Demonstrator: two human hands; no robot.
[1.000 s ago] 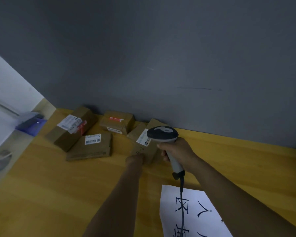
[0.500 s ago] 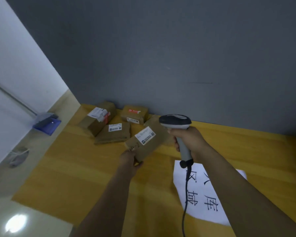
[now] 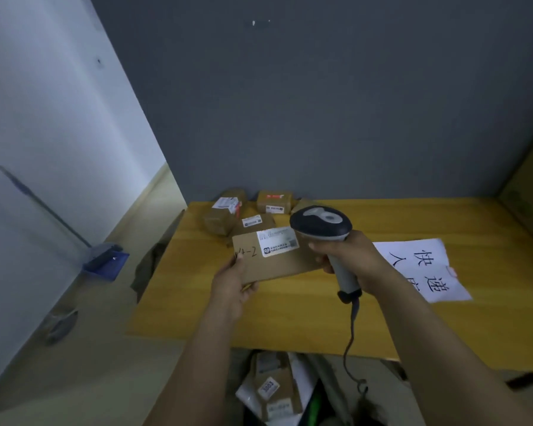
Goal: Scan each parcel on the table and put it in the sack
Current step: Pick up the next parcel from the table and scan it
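Note:
My left hand point(image 3: 233, 282) grips the near left corner of a flat brown parcel point(image 3: 274, 261) with a white label, held above the wooden table point(image 3: 290, 318). My right hand point(image 3: 348, 256) holds a grey handheld scanner point(image 3: 322, 224) by its handle, its head just right of the parcel's label. Three more brown parcels point(image 3: 253, 210) lie at the table's far left by the wall. Below the table's front edge an open sack point(image 3: 274, 392) holds labelled parcels.
A white paper sheet point(image 3: 422, 265) with large characters lies on the table at the right. The scanner's cable point(image 3: 351, 342) hangs over the front edge. A blue dustpan with a long handle point(image 3: 105, 262) stands on the floor at the left. A grey wall backs the table.
My left hand has lifted the parcel from the far pile and brought it toward me, label up. The scanner in my right hand came along beside it. The view pulled back, showing the sack.

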